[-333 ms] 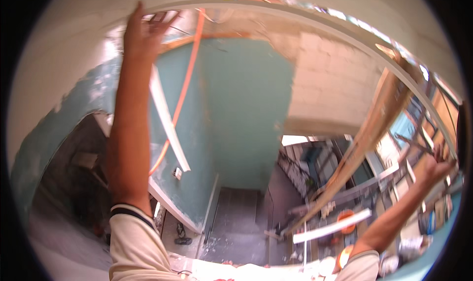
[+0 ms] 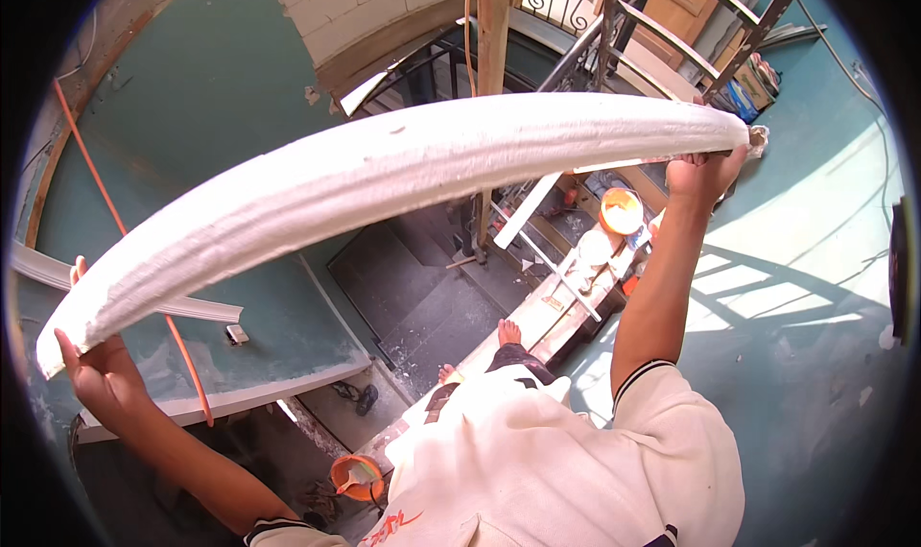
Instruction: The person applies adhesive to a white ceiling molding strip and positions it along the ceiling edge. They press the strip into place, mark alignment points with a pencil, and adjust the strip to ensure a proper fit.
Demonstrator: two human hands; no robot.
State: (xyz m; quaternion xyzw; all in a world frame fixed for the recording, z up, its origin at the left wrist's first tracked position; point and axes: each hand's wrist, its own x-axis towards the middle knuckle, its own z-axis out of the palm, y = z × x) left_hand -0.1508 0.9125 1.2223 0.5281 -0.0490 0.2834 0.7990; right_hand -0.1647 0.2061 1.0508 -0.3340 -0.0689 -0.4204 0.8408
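A long white plaster cornice moulding (image 2: 384,158) spans the view in front of me, held up by both hands, its right end higher. My left hand (image 2: 101,379) is closed around the lower left end, with fingertips showing over the edge. My right hand (image 2: 705,175) grips the right end from below; its fingers are partly hidden under the moulding. A crumpled pale lump (image 2: 758,142) shows at that right end. The moulding covers part of the stairwell behind it.
My bare feet (image 2: 508,332) stand on a narrow plank (image 2: 518,321) above dark stairs (image 2: 432,321). One orange bucket (image 2: 622,211) is on the right, another (image 2: 357,477) at lower left. A wooden post (image 2: 493,29), metal railing (image 2: 662,29) and orange hose (image 2: 187,360) are nearby.
Both hands were raised high at the ceiling edge, the left with spread fingers. They are now lower, gripping the moulding in front of me, and the view has tilted and turned.
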